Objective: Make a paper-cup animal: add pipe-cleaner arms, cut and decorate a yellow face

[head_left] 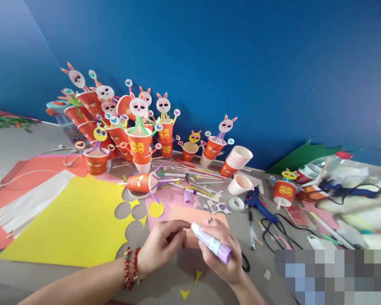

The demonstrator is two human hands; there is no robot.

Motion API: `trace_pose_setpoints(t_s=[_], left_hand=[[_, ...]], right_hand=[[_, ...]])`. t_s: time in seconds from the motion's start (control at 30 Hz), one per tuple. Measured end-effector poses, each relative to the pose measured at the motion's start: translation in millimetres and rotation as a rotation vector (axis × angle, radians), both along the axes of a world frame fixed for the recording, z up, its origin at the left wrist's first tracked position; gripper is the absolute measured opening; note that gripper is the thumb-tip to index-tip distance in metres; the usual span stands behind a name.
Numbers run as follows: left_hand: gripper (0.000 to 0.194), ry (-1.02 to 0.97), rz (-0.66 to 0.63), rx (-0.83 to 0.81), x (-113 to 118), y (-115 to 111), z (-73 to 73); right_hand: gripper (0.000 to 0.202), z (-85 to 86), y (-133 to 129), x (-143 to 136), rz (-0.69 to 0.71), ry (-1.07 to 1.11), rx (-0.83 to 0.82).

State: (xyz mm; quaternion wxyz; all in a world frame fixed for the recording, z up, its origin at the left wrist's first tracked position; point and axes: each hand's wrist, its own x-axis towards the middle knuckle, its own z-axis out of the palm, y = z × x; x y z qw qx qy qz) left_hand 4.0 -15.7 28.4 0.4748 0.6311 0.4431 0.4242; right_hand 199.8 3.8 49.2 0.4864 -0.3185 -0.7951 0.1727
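Observation:
My right hand [224, 250] is wrapped round a glue stick [211, 242] with a purple base, its white end tilted toward my left fingertips. The fingers of my left hand [161, 245] are pinched close to that end; whatever they hold is hidden. Beneath both hands lies a peach paper sheet [180, 213]. A purple cap [187, 196] stands beyond it on pink paper [165, 197]. Near my left hand, a yellow paper circle [156, 209] is joined to a purple strip from a red cup [138, 183] lying on its side. Two small yellow triangles [184, 294] rest in front.
Yellow card [63, 224] with round cut-outs covers the left. Several red cups with rabbit figures [139, 146] crowd the back by the blue wall. On the right are a blue glue gun [262, 207] with its cord, a tape roll [236, 204] and a pen [251, 228].

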Motion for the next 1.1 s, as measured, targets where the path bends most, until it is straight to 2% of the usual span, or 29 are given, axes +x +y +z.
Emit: trace_pose_setpoints(t_s=[0.17,0.4,0.6,0.87,1.1], left_hand=[[0.036,-0.087,-0.009,-0.078,1.3,-2.8,-1.2],[0.057,-0.376,-0.197,-0.352,-0.6,-6.1,-3.3],[0.061,-0.490,-0.231,-0.468,-1.3,-3.4,1.1],[0.057,-0.568,-0.274,-0.516,-0.6,0.5,2.9],[0.059,-0.601,-0.299,-0.535,-0.6,-0.1,-2.0]], right_hand=[[0.039,0.5,-0.2,-1.1,-0.001,-0.008,-0.005],[0.041,-2.8,0.5,-0.1,-0.012,0.006,0.007],[0.035,-1.6,1.4,1.6,-0.002,0.004,-0.046],[0.032,-1.2,2.8,2.0,-0.004,-0.001,-0.051],[0.043,-1.8,3.1,0.8,0.017,0.024,-0.017]])
